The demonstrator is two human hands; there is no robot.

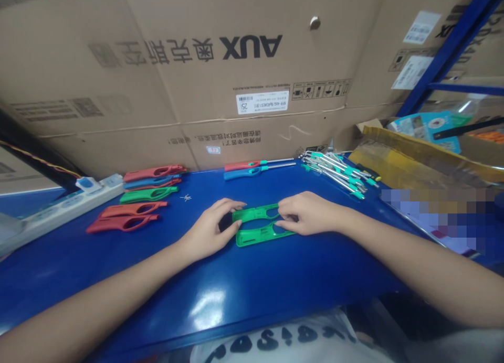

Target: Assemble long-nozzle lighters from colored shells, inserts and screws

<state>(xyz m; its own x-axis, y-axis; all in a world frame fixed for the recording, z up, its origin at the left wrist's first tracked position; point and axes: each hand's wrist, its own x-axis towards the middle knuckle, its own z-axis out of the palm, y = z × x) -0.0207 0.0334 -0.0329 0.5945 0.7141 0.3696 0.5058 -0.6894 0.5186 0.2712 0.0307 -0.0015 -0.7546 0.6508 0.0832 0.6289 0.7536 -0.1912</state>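
Two green plastic shell halves lie side by side on the blue table, hollow sides up: a far half (255, 213) and a near half (258, 236). My left hand (214, 227) is at their left ends, thumb and fingers closed on them. At their right ends, my right hand (305, 213) has its fingers bent round the rims beside the finger holes. Beyond them lie a red lighter (241, 166) and a blue lighter (244, 173) with metal rods. Several metal rods with teal parts (338, 171) are heaped at the back right.
Several coloured shells, among them a green one (147, 194) and a red one (118, 224), lie left beside a white power strip (59, 211). Small metal bits (186, 198) lie nearby. A large cardboard box (157, 90) stands behind the table (220, 295); a taped carton (425, 158) is at right.
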